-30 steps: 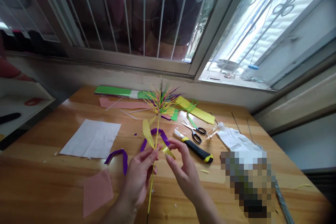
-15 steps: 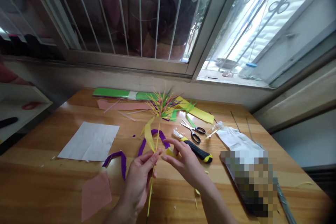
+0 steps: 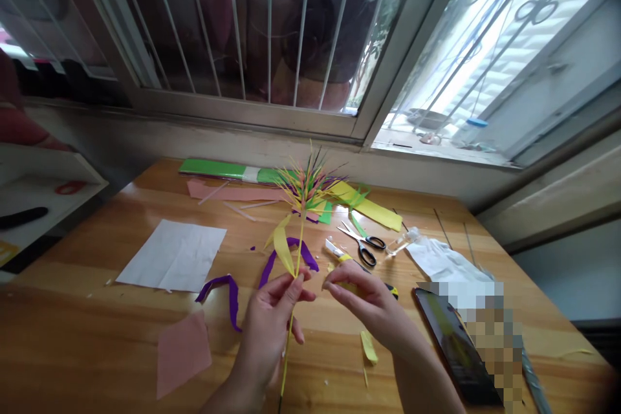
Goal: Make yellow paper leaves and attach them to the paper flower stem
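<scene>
My left hand (image 3: 272,318) pinches the yellow-wrapped stem of a paper flower (image 3: 308,189), which stands tilted slightly with its spiky multicoloured head away from me. A yellow paper leaf (image 3: 283,248) sticks out from the stem just above my left fingers. To the right of the stem, apart from it, my right hand (image 3: 371,304) has its thumb and fingertips pressed together; whatever they hold is too small to make out. Behind that hand lies a black and yellow utility knife (image 3: 336,248), partly covered. Black-handled scissors (image 3: 367,250) rest just beyond.
Purple paper strips (image 3: 234,304), a white sheet (image 3: 172,255) and a pink paper piece (image 3: 183,354) lie on the left. Green (image 3: 213,168) and yellow paper (image 3: 376,208) are at the back. A dark phone (image 3: 449,343) and a small clear bottle (image 3: 400,242) lie right.
My right fingers have closed together and moved slightly right, away from the stem. A yellow scrap now shows on the table below that hand. The view has shifted a little.
</scene>
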Tool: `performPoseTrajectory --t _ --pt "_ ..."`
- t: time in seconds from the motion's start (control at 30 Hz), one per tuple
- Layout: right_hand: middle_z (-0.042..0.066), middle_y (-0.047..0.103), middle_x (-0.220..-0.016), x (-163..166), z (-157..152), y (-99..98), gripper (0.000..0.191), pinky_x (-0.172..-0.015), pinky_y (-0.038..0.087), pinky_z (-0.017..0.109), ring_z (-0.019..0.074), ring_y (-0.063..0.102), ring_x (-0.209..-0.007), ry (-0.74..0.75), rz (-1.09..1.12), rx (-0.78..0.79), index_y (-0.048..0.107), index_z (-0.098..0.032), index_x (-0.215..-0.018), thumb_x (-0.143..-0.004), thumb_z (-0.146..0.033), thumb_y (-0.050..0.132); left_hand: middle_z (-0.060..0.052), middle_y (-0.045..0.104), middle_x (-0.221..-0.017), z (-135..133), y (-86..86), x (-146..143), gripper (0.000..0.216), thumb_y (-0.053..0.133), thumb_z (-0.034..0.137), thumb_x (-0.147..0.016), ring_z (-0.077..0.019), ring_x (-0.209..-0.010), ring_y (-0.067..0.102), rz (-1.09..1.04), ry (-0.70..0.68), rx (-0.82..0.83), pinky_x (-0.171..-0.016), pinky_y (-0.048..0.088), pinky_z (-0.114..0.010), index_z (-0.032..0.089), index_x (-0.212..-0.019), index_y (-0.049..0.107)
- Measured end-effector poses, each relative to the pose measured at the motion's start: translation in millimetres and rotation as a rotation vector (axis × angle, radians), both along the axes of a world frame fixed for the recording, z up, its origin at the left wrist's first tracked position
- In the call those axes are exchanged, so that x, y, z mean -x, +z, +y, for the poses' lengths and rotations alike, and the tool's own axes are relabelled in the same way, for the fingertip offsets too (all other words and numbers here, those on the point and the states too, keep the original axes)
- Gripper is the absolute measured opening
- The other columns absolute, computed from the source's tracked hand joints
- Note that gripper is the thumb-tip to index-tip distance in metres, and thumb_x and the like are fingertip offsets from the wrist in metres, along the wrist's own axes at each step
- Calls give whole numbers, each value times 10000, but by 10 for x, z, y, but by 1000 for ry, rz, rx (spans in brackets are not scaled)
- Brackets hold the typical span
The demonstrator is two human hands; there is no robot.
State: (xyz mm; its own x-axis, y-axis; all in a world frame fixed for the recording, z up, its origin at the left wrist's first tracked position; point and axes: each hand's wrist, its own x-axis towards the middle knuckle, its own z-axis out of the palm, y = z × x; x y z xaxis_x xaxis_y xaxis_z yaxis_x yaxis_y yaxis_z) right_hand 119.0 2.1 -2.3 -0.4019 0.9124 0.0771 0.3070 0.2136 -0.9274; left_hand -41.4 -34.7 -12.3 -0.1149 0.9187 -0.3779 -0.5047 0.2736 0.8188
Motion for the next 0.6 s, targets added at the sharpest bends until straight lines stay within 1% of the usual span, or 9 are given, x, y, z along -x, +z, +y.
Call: performPoseTrajectory --t 0.07,0.1,0.17,0.23,0.33,0.4,0.47,0.53,0.6 --pt "25 550 -760 -67 13 72 173 -708 398 308 171 506 -753 11 39 3 625 -209 -785 -824 -367 567 -95 649 -998 5 -1 12 302 725 383 -632 -137 -659 614 33 8 -14 -278 342 -132 163 -840 723" --pt "22 543 -749 -96 20 107 169 -705 396 307 168 501 -746 18 58 -2 618 -211 -771 -825 -363 569 -82 654 -952 8 -6 20 310 721 390 -635 -117 -601 604 43 16 -14 -269 324 -127 167 -851 719" --pt "18 536 -735 -123 29 176 171 -736 391 319 169 495 -758 58 102 -18 608 -216 -753 -831 -361 564 -31 644 -773 10 -18 32 317 712 401 -643 -61 -448 531 54 30 -7 -256 269 -113 173 -864 711" --pt "18 538 -730 -92 35 241 189 -773 384 332 172 498 -777 129 132 -21 611 -216 -741 -833 -373 561 21 582 -608 6 -25 33 328 704 417 -646 -21 -341 420 82 36 -4 -255 222 -109 164 -854 704" --pt "14 545 -706 61 42 310 210 -721 396 306 158 501 -727 192 112 13 623 -201 -707 -807 -383 591 32 554 -556 -10 -24 19 367 693 446 -644 -9 -308 345 174 40 -36 -257 192 -124 148 -858 698" --pt "11 566 -705 185 51 328 187 -688 399 284 148 510 -703 169 65 43 641 -192 -702 -778 -362 627 41 530 -514 -19 -25 10 379 670 456 -667 -17 -305 321 236 32 -60 -262 191 -135 153 -892 696" --pt "13 602 -721 280 64 327 158 -692 401 275 147 529 -711 142 10 66 663 -189 -717 -762 -340 647 58 469 -442 -26 -34 6 367 652 455 -687 -32 -309 310 278 25 -81 -271 197 -143 157 -896 699" --pt "10 626 -724 328 79 323 150 -699 402 271 151 543 -724 123 -43 82 676 -192 -719 -745 -339 664 66 420 -402 -34 -40 3 357 654 449 -687 -45 -321 309 301 35 -108 -279 201 -147 157 -886 706" --pt "3 632 -711 340 95 328 163 -688 401 264 153 547 -724 98 -88 101 677 -193 -699 -724 -353 681 69 404 -403 -46 -35 0 360 655 442 -689 -43 -323 282 318 60 -116 -280 191 -150 161 -908 707"
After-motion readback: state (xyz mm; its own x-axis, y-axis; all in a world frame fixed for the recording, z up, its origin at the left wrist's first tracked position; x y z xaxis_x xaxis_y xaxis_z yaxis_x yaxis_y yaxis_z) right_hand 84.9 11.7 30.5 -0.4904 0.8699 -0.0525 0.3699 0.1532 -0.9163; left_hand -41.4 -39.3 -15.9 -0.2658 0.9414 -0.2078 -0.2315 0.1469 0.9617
